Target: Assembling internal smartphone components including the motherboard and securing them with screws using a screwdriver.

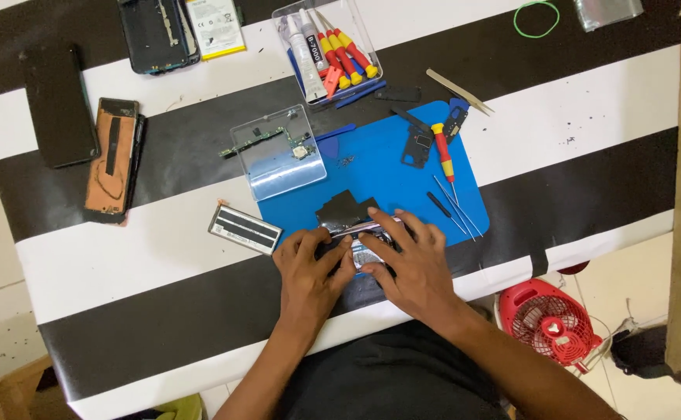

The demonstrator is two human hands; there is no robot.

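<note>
Two hands, left hand (309,268) and right hand (410,260), fingers clamped on one opened phone (356,232); one battery (244,229) beside.

Opened phone (360,237), dark with shiny metal edge, lies flat between both hands (372,260). Mostly covered by fingers. Dark panel (344,208) just beyond the fingertips.

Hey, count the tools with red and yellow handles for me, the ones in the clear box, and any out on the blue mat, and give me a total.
Red and yellow screwdrivers in the clear box: 3, first one at
Red and yellow screwdriver on the blue mat: 1
Total: 4
</note>
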